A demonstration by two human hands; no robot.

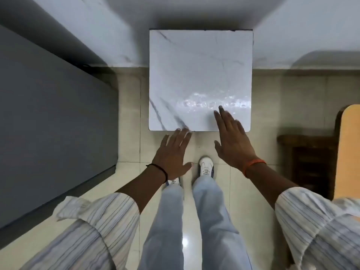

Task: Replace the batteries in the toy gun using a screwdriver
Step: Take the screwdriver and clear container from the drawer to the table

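While neither the toy gun, the screwdriver nor any batteries show anywhere in the head view, both hands are stretched forward with fingers straight and spread, holding nothing. The left hand (171, 155) hangs over the floor tiles with its fingertips just at the near edge of the white marble-patterned table (200, 61); the right hand (232, 137) reaches further, its fingers over the near right part of the tabletop — whether they touch the surface cannot be told. The person stands close in front of the table, one white shoe (206, 168) visible between the arms, a dark band on the left wrist and an orange one on the right. A grey surface (48, 123) runs along the left, and a dark wooden piece of furniture (309, 162) stands at the right. By my reading the job has not begun: this looks like a starting pose, and the step in hand is to fetch the gun and tools. To do it well, lay everything on the middle of the tabletop, away from the edges — small screws and batteries roll — and keep the gun's battery cover facing up so the screwdriver can meet the screw squarely.
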